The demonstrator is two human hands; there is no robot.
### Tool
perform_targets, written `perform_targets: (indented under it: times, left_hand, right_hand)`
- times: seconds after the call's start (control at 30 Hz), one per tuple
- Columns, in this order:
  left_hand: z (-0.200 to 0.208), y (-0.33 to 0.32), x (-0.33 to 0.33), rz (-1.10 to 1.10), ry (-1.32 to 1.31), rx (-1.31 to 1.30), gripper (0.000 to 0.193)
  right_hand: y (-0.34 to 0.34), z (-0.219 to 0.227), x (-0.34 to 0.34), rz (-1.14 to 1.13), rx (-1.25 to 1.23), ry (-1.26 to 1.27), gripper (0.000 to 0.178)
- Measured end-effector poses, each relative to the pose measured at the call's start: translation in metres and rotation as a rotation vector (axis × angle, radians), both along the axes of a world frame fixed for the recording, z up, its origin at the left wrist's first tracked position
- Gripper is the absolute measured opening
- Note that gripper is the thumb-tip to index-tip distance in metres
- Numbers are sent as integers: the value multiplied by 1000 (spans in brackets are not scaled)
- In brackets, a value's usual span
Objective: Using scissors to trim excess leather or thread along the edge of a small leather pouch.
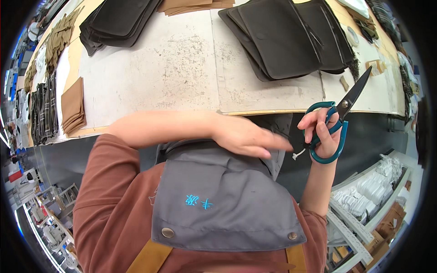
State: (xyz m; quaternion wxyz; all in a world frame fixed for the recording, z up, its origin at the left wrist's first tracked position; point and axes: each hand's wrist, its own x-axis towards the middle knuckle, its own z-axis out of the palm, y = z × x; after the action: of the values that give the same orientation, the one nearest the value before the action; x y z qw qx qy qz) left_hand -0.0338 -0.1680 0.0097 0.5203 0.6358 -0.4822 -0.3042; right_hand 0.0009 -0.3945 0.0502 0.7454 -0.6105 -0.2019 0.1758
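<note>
My right hand point(322, 129) grips a pair of scissors point(356, 91) with blue-green loop handles. Its dark blades look closed together and point up and to the right, over the table's front edge. A short white cord end point(298, 154) hangs by the handles. My left hand point(246, 139) reaches across my body in front of the grey apron point(218, 223). Its fingers are stretched toward the scissors, slightly blurred and holding nothing I can see. A gap separates the two hands.
Dark flat panels lie in a right stack point(280, 41) and a left stack point(120, 20) on the worn white table point(150, 86). Brown pieces point(73, 107) sit at the left edge, others point(195, 5) at the far side. A rack with white bundles point(364, 193) stands lower right.
</note>
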Motion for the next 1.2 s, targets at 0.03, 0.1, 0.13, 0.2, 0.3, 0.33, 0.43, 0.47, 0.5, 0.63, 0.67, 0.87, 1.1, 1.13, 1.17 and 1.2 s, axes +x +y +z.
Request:
perform_targets:
  times: [0.03, 0.1, 0.13, 0.2, 0.3, 0.33, 0.43, 0.47, 0.5, 0.63, 0.67, 0.87, 1.1, 1.13, 1.17, 1.2]
  left_hand:
    - [2, -15, -5, -9, -5, -55, 45]
    - [7, -14, -2, 152, -131, -77, 38]
    - [10, -11, -1, 308, -243, -109, 32]
    - [-7, 10, 2, 759, -594, 106, 18]
    - [-5, 29, 0, 872, -733, 199, 16]
    - [2, 29, -1, 848, -832, 207, 18]
    - [22, 21, 29, 928, -986, 278, 33]
    - [25, 16, 41, 917, -1002, 269, 33]
    - [26, 9, 55, 976, -1043, 311, 44]
    - [12, -21, 84, 1036, -1023, 540, 69]
    - [7, -28, 88, 1065, -1020, 612, 70]
    - [-12, -32, 90, 1002, -1107, 599, 54]
    - [-20, -35, 89, 1026, -1190, 528, 40]
    - [-17, -35, 87, 1038, -1191, 540, 40]
    - [-13, -35, 85, 1041, -1158, 515, 43]
    - [-10, -34, 83, 1043, -1124, 487, 46]
  right_hand:
    - [-3, 4, -5, -27, 10, 3, 22]
    - [-17, 12, -12, -19, 54, 3, 18]
    - [-27, 15, -17, -16, 93, 12, 15]
    - [-46, 15, -25, -52, 99, -40, 15]
    - [-66, 11, -32, -64, 171, -99, 20]
    - [-68, 10, -35, -79, 178, -112, 20]
    - [-63, 12, -43, -173, 181, -45, 23]
    - [-63, 12, -44, -184, 175, -26, 21]
    - [-62, 11, -47, -225, 129, -18, 20]
    - [-52, 13, -48, -460, -71, -4, 17]
    - [-49, 13, -44, -533, -113, -23, 18]
    - [-33, -5, 17, -803, -673, -422, 29]
    - [12, -21, 85, -795, -811, -771, 28]
    - [14, -24, 89, -763, -815, -817, 26]
    - [17, -23, 90, -751, -763, -833, 24]
    - [21, -20, 92, -741, -756, -837, 24]
